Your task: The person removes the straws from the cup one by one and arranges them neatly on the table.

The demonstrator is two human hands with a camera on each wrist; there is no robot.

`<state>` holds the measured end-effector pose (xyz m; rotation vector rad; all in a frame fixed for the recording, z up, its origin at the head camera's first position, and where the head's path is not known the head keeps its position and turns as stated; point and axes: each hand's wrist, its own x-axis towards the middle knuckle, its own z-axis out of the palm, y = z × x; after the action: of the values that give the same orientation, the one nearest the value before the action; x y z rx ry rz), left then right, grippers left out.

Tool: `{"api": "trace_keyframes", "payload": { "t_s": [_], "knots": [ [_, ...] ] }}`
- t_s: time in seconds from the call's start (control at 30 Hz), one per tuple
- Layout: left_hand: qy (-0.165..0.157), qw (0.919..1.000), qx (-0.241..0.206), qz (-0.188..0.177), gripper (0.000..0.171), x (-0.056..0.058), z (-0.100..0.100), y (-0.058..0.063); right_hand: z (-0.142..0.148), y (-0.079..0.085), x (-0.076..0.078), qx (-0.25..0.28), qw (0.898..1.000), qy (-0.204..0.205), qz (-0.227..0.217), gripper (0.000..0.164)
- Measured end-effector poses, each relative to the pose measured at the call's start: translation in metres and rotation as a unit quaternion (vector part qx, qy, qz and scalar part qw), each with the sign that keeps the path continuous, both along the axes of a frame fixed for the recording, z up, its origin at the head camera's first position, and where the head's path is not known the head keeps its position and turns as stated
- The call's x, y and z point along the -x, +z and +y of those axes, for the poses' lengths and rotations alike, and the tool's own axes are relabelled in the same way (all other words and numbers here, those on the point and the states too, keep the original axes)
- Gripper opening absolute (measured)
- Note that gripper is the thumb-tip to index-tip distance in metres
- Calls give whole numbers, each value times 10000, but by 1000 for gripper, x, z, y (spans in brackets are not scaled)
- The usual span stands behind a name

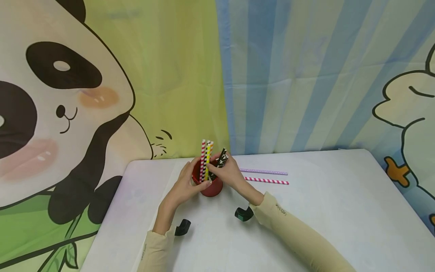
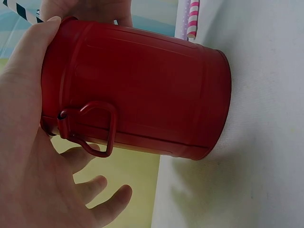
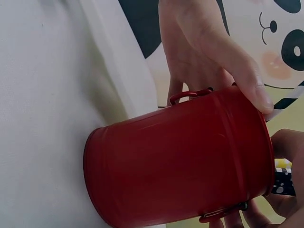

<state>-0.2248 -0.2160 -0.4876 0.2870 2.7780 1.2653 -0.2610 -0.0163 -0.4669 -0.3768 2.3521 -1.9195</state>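
A small red metal bucket (image 1: 212, 189) with side handles stands on the table, several patterned paper straws (image 1: 205, 160) upright in it. My left hand (image 1: 186, 183) grips the bucket by its rim, thumb at the near edge and fingers round the far side. My right hand (image 1: 228, 172) is at the opposite side of the rim, its thumb and fingers around black-and-white straws (image 1: 222, 158) that lean right. In the right wrist view, a black dotted straw (image 3: 284, 182) shows beside the right hand (image 3: 292, 194); much of that hand is cut off.
On the white table (image 1: 306, 219), right of the bucket, lie a purple dotted straw (image 1: 268, 172) and a pink-striped straw (image 1: 268, 180). Behind the table hangs a printed curtain (image 1: 289, 94). Black wrist devices (image 1: 244, 214) show near both sleeves.
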Motion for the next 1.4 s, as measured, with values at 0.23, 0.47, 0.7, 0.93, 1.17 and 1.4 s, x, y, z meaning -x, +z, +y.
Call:
{"api": "trace_keyframes", "payload": {
  "t_s": [0.23, 0.47, 0.7, 0.93, 1.17, 1.4],
  "knots": [
    [-80, 9999, -50, 55, 90, 0, 1, 1, -3, -1, -1, -61, 9999, -89, -12, 27],
    [-65, 9999, -96, -1, 91, 0, 1, 2, -6, -2, -1, -42, 9997, -223, -27, 28],
    [-26, 9999, -31, -153, 91, 0, 2, 3, -8, -3, -2, -123, 9991, -415, 39, 24],
    [-15, 9999, -63, -115, 91, 0, 1, 1, -13, -2, -3, -78, 9984, -532, 181, 29],
    [9, 9999, -66, -95, 91, 1, 0, -1, -16, -3, -2, -264, 9973, -653, 227, 27],
    [-11, 10000, -77, 20, 93, 2, 1, -1, -14, -2, -3, -192, 9981, -545, 199, 29]
  ]
}}
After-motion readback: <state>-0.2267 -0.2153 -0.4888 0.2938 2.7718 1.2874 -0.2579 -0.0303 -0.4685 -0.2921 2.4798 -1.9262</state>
